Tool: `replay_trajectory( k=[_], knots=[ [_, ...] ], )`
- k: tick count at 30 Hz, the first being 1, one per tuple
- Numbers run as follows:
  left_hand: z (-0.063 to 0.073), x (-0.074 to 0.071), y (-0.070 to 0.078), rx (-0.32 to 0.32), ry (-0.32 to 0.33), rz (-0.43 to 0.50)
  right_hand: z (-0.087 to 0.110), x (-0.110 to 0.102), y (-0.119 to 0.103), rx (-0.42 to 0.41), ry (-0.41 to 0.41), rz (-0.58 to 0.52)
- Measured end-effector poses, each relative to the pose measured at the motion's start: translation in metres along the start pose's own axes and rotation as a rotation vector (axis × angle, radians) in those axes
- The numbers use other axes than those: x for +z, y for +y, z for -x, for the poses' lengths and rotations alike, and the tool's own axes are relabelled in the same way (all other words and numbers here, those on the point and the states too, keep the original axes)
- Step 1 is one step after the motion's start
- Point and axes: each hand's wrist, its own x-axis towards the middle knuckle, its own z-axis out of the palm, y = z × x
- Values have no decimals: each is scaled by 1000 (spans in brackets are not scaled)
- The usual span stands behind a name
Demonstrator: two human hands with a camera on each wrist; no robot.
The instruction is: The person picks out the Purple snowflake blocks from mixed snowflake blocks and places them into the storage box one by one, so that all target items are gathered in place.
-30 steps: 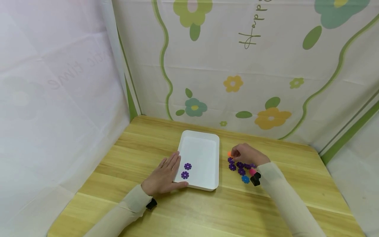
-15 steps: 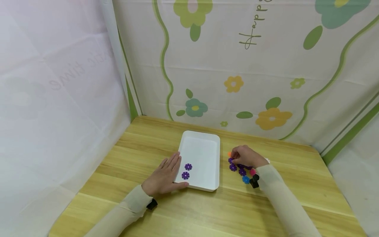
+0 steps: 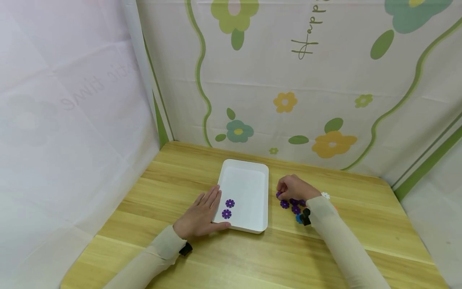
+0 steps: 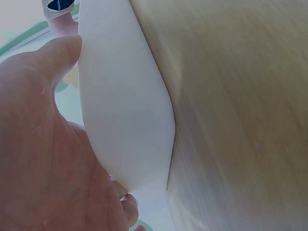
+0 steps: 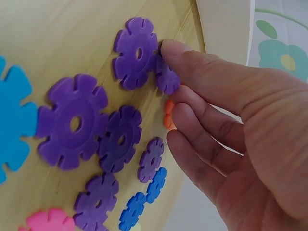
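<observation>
My left hand rests with straight fingers on the left rim of a white tray, its thumb along the near rim. In the left wrist view the thumb touches the tray's white wall. Two purple snowflake discs lie in the tray's near left corner, one disc just beyond the other disc. Right of the tray, my right hand pinches a purple snowflake disc between thumb and index finger. Other purple snowflake discs lie close by, one of them touching the pinched one.
A blue snowflake disc lies at the pile's near side, partly behind the wrist camera. Pink and orange discs show in the right wrist view. A white disc lies beyond the right wrist. A printed cloth hangs behind the table.
My right hand has shifted slightly left and its fingers now pinch a purple snowflake disc at the pile's left end. The orange disc there is now hidden in the head view. The left hand stays put.
</observation>
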Motion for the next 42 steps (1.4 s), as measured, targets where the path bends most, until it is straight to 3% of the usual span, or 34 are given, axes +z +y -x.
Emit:
replay_trajectory(
  k=[7, 16, 27, 35, 42],
  knots=[
    [-2, 1, -1, 5, 9, 2, -1, -3, -8, -16, -8, -21],
    [-1, -1, 0, 6, 11, 3, 2, -21, -10, 62, -35, 21],
    [-1, -1, 1, 1, 4, 7, 8, -49, -22, 24, -6, 71],
    [0, -1, 0, -2, 1, 10, -8, -59, -47, -63, 23, 132],
    [0, -1, 0, -1, 4, 1, -28, -56, -76, -109, -10, 149]
  ],
)
